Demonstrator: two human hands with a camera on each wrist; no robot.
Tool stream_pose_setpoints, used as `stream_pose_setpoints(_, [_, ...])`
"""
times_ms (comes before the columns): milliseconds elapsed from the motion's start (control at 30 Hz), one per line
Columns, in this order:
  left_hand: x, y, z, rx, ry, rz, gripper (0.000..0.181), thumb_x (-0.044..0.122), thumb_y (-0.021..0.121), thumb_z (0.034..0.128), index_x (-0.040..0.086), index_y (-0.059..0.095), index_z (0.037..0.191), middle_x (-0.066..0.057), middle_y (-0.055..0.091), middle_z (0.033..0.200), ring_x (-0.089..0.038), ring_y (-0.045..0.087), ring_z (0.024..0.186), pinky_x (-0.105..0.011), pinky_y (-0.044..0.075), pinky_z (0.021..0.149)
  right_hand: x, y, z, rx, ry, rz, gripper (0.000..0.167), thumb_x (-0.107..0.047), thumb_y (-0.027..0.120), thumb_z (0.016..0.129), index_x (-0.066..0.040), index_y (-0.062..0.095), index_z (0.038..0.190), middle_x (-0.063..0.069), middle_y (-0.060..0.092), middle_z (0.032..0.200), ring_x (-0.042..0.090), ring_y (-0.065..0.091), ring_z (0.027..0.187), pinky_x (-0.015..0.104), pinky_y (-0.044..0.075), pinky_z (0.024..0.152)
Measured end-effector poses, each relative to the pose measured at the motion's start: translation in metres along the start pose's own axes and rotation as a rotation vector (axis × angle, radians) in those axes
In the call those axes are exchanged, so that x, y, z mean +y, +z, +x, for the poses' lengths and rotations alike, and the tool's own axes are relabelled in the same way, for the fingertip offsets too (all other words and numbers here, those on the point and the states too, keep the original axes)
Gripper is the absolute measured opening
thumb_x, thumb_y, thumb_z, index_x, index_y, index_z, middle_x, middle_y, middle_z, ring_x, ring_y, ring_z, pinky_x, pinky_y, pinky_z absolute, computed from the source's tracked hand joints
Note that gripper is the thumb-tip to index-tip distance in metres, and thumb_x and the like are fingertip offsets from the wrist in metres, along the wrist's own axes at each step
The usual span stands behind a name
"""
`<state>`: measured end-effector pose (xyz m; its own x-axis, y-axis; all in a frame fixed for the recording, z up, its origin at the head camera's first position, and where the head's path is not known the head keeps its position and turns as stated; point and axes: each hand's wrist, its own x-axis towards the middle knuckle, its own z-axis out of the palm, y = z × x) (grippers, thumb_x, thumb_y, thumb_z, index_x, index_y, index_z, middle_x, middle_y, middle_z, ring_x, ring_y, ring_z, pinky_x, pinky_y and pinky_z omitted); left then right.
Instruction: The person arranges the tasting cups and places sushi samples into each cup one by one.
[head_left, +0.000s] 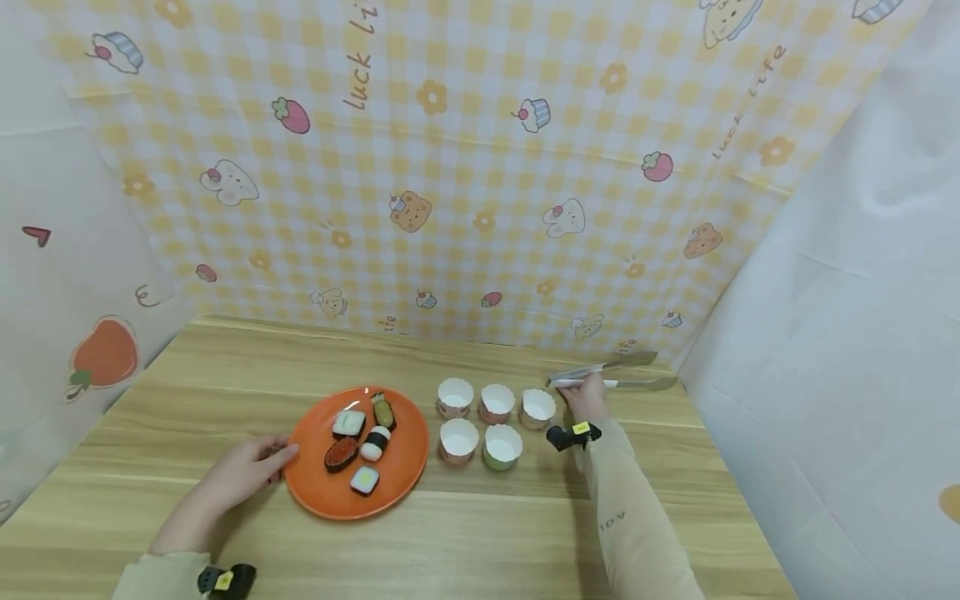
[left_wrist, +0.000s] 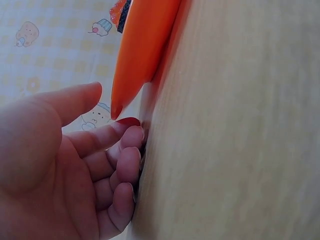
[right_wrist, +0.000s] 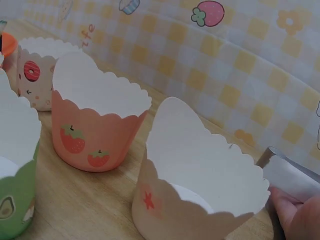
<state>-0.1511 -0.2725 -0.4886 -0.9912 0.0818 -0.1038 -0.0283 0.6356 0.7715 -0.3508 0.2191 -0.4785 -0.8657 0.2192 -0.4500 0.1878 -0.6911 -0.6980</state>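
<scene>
At the orange plate [head_left: 408, 467], my left hand [head_left: 247, 472] is by the left rim. In the left wrist view, the thumb stands apart from the rim and the loosely bent fingers rest near the tabletop at the plate's edge. Several sushi pieces lie on the plate, among them a red-topped one [head_left: 342, 454] and a white one with a black band [head_left: 376, 443]. Far right, my right hand [head_left: 588, 400] holds metal tongs [head_left: 637, 384] near their joined end, arms spread. Only fingertips and a bit of the tongs [right_wrist: 292, 177] show in the right wrist view.
Several scalloped paper cups stand between the plate and the right hand, including a green cup [head_left: 502, 447] and a beige cup [head_left: 537, 408] nearest that hand. A checked cloth [head_left: 480, 250] hangs behind the wooden table [head_left: 480, 542]; white cloth flanks both sides.
</scene>
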Motion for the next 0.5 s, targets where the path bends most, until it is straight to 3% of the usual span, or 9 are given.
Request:
stream_pose_setpoints(133, [0.001,0.000,0.001,-0.004,-0.004,0.003,0.040,0.033,0.053,0.0990,-0.003,0.060,0.114,-0.002,0.054,0.068,-0.015,0.050,0.059,-0.027,0.044,0.052,0.006,-0.013,0.025,-0.040,-0.012,0.146,0.053,-0.027,0.022,0.106,-0.004,0.015,0.152,0.023,0.018,0.153,0.035,0.026,0.137,0.049,0.026,0.111])
stream_pose_setpoints(167, [0.001,0.000,0.001,-0.007,-0.005,0.006,0.039,0.034,0.053,0.0991,-0.003,0.060,0.112,-0.002,0.053,0.068,-0.016,0.050,0.059,-0.027,0.043,0.052,0.010,-0.020,0.038,-0.063,-0.027,0.184,0.052,-0.026,0.027,0.105,-0.005,0.018,0.152,0.025,0.023,0.149,0.037,0.032,0.132,0.050,0.032,0.108])
stream_pose_setpoints(267, [0.000,0.000,0.002,-0.012,-0.011,0.013,0.038,0.035,0.052,0.0993,-0.001,0.061,0.108,-0.002,0.053,0.068,-0.016,0.049,0.059,-0.027,0.043,0.052,0.013,-0.027,0.050,-0.028,-0.051,0.214,0.053,-0.029,0.029,0.104,-0.009,0.019,0.152,0.022,0.028,0.146,0.032,0.038,0.127,0.045,0.037,0.105])
stream_pose_setpoints(367, [-0.001,0.000,0.002,-0.008,-0.012,0.022,0.037,0.034,0.053,0.0991,-0.002,0.061,0.108,-0.002,0.053,0.069,-0.016,0.050,0.060,-0.027,0.043,0.052,0.014,-0.020,0.041,0.041,-0.092,0.206,0.054,-0.030,0.021,0.104,-0.013,0.010,0.154,0.019,0.024,0.149,0.028,0.035,0.128,0.039,0.034,0.105])
stream_pose_setpoints(500, [0.000,0.001,0.001,0.000,-0.007,0.031,0.038,0.032,0.054,0.0985,-0.002,0.061,0.110,-0.002,0.053,0.068,-0.016,0.050,0.060,-0.027,0.043,0.053,0.005,-0.004,-0.001,0.095,-0.101,0.231,0.054,-0.029,0.007,0.103,-0.012,-0.002,0.154,0.016,0.012,0.154,0.027,0.022,0.135,0.037,0.023,0.111])
